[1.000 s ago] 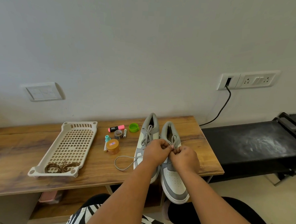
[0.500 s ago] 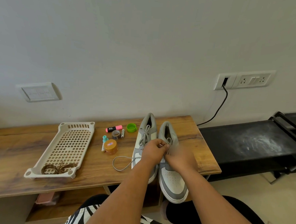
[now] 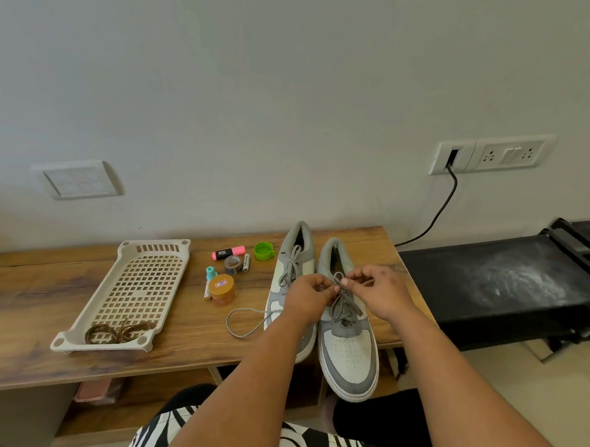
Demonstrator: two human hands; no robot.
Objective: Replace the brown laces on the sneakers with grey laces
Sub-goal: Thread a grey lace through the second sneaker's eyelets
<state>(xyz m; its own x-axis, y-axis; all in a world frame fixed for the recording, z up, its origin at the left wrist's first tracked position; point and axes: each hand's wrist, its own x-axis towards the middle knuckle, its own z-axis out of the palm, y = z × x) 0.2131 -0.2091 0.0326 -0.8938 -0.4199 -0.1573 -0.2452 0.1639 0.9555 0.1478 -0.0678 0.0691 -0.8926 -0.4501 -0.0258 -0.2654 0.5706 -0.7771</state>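
Desk edges frame what we see: the far edge meets the wall, the near edge runs across the lower left, and the right edge ends just beside a black bench. At the left part of the desk we find a cream perforated tray lying askew, its near end close to the near edge, with the brown laces bundled in that near end. Bare wood lies left of the tray and between the tray and the small items. Near the far edge we see a pink highlighter, a tape roll, a green cap, a teal-capped tube and an amber jar clustered together. A loop of grey lace trails on open wood just beside the left sneaker. Both sneakers stand side by side at the right end of the desk, heels toward the wall; the right sneaker has its toe hanging past the near edge. Our left hand crosses over the left sneaker, thumb and fingers curled and pinching the grey lace above the right sneaker's tongue. Our right hand comes in from the right, fingertips pinching the same lace, the two hands almost touching. Both forearms reach up from the bottom, over a black-and-white patterned garment.
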